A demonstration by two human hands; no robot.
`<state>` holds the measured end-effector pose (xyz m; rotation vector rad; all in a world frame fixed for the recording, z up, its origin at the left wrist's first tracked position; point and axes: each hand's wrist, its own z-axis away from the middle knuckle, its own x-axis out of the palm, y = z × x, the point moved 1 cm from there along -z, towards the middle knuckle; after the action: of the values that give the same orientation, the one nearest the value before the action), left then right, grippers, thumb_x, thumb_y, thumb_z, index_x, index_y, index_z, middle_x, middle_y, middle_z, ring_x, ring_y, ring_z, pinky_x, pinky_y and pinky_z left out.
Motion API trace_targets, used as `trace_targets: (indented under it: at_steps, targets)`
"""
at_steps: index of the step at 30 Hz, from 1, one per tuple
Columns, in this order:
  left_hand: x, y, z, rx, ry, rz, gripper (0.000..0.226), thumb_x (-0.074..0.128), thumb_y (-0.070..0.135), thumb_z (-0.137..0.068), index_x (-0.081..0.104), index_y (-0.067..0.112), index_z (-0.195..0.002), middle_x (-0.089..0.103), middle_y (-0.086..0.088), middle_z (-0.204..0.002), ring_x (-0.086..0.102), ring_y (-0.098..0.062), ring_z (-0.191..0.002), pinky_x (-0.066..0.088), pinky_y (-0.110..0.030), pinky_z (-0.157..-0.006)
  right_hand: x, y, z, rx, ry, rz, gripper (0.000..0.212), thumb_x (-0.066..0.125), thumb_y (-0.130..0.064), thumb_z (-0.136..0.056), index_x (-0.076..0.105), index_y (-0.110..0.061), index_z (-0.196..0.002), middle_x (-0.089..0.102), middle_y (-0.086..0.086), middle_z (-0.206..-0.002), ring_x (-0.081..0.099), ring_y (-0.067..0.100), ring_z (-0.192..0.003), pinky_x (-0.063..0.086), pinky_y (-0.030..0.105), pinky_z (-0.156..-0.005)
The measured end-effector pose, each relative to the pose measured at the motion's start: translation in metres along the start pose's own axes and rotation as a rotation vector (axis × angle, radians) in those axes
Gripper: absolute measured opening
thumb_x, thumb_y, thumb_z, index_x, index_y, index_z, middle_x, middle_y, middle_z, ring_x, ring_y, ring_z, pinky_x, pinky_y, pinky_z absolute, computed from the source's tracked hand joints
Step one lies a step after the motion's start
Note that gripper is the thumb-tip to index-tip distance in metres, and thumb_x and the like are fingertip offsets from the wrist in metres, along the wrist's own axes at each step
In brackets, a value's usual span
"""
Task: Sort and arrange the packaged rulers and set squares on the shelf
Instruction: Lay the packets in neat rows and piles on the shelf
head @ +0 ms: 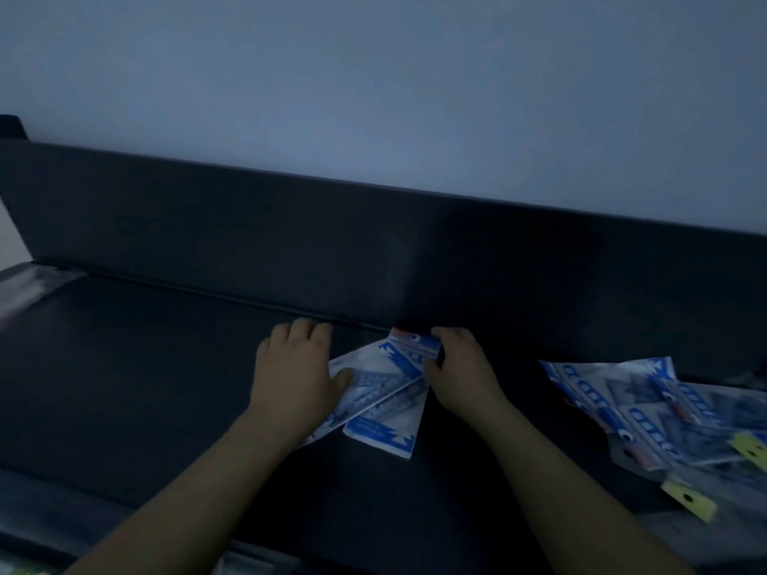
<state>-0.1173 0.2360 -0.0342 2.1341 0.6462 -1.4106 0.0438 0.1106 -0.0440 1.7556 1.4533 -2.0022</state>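
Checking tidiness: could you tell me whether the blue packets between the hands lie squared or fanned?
Fanned: the blue packets overlap at differing angles, not aligned.

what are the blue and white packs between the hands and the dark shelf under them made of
The packs look like thin clear plastic sleeves with blue-and-white printed card: the middle is see-through and faintly glossy. The shelf looks matte and dark, with no grain showing; painted metal or laminate, the dim light leaves that open.
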Motion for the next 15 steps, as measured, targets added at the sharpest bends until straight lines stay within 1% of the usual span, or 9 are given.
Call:
trace_targets:
  at_steps: [2, 3, 4, 6, 8, 9, 11, 12, 15]
  targets:
    - [-0.004, 0.016, -0.003, 0.099, 0.075, 0.093, 0.049, 0.06, 0.048, -0.086, 0.059, 0.017, -0.124, 0.061, -0.004, -0.119, 0.054, -0.026, -0.107, 0.041, -0.035, -0.087, -0.015, 0.003, 0.01, -0.049, 0.023, 0.103, 0.041, 0.05, -0.022, -0.096, 0.046, -0.008, -0.135, 0.043, 0.009, -0.139, 0.045, 0.022, -0.121, 0.038, 0.031, -0.103]
    - [-0.006, 0.026, -0.004, 0.142, 0.091, 0.139, 0.045, 0.06, 0.046, -0.086, 0.063, 0.016, -0.119, 0.064, -0.004, -0.113, 0.057, -0.027, -0.102, 0.043, -0.036, -0.084, -0.022, 0.006, 0.015, -0.073, 0.039, 0.153, 0.04, 0.05, -0.025, -0.096, 0.048, -0.008, -0.133, 0.045, 0.008, -0.138, 0.046, 0.021, -0.121, 0.036, 0.031, -0.105]
    - [-0.007, 0.038, -0.006, 0.183, 0.1, 0.185, 0.042, 0.059, 0.044, -0.086, 0.065, 0.015, -0.116, 0.066, -0.004, -0.108, 0.06, -0.028, -0.098, 0.045, -0.036, -0.082, -0.029, 0.01, 0.021, -0.083, 0.051, 0.196, 0.043, 0.05, -0.028, -0.097, 0.047, -0.009, -0.135, 0.046, 0.006, -0.14, 0.045, 0.02, -0.124, 0.032, 0.031, -0.109]
    - [-0.009, 0.064, -0.006, 0.263, 0.095, 0.262, 0.04, 0.055, 0.042, -0.085, 0.068, 0.014, -0.11, 0.069, -0.004, -0.1, 0.063, -0.029, -0.091, 0.049, -0.038, -0.078, -0.044, 0.021, 0.034, -0.073, 0.075, 0.265, 0.048, 0.048, -0.033, -0.097, 0.042, -0.014, -0.14, 0.044, 0.001, -0.144, 0.041, 0.015, -0.13, 0.018, 0.033, -0.118]
    - [-0.008, 0.092, -0.003, 0.348, 0.088, 0.327, 0.043, 0.049, 0.044, -0.081, 0.071, 0.014, -0.104, 0.071, -0.004, -0.093, 0.066, -0.028, -0.083, 0.053, -0.039, -0.073, -0.06, 0.036, 0.049, -0.057, 0.114, 0.326, 0.045, 0.047, -0.035, -0.096, 0.046, -0.017, -0.137, 0.049, -0.001, -0.139, 0.043, 0.013, -0.127, 0.012, 0.033, -0.118]
    - [-0.007, 0.107, -0.002, 0.378, 0.063, 0.353, 0.044, 0.047, 0.045, -0.081, 0.07, 0.015, -0.104, 0.071, -0.003, -0.093, 0.066, -0.027, -0.084, 0.053, -0.039, -0.074, -0.068, 0.045, 0.057, -0.048, 0.136, 0.349, 0.041, 0.048, -0.034, -0.095, 0.049, -0.018, -0.133, 0.053, -0.002, -0.135, 0.045, 0.013, -0.125, 0.012, 0.033, -0.116]
    - [-0.006, 0.135, 0.001, 0.425, 0.001, 0.361, 0.042, 0.047, 0.046, -0.086, 0.066, 0.021, -0.112, 0.069, 0.001, -0.103, 0.063, -0.022, -0.094, 0.049, -0.035, -0.083, -0.085, 0.063, 0.072, -0.016, 0.173, 0.382, 0.039, 0.05, -0.035, -0.093, 0.051, -0.02, -0.129, 0.056, -0.003, -0.13, 0.047, 0.015, -0.123, 0.013, 0.033, -0.114]
    - [-0.003, 0.149, 0.001, 0.455, 0.001, 0.367, 0.039, 0.048, 0.046, -0.089, 0.063, 0.023, -0.117, 0.067, 0.003, -0.108, 0.06, -0.019, -0.099, 0.047, -0.032, -0.086, -0.093, 0.074, 0.078, 0.011, 0.184, 0.399, 0.039, 0.051, -0.035, -0.092, 0.051, -0.02, -0.129, 0.057, -0.003, -0.13, 0.047, 0.016, -0.123, 0.014, 0.034, -0.114]
    - [0.004, 0.188, 0.001, 0.537, -0.012, 0.371, 0.035, 0.048, 0.045, -0.092, 0.058, 0.027, -0.12, 0.063, 0.005, -0.112, 0.056, -0.016, -0.103, 0.046, -0.032, -0.087, -0.119, 0.109, 0.096, 0.098, 0.19, 0.42, 0.043, 0.051, -0.038, -0.093, 0.05, -0.019, -0.132, 0.056, -0.001, -0.133, 0.047, 0.019, -0.125, 0.016, 0.036, -0.115]
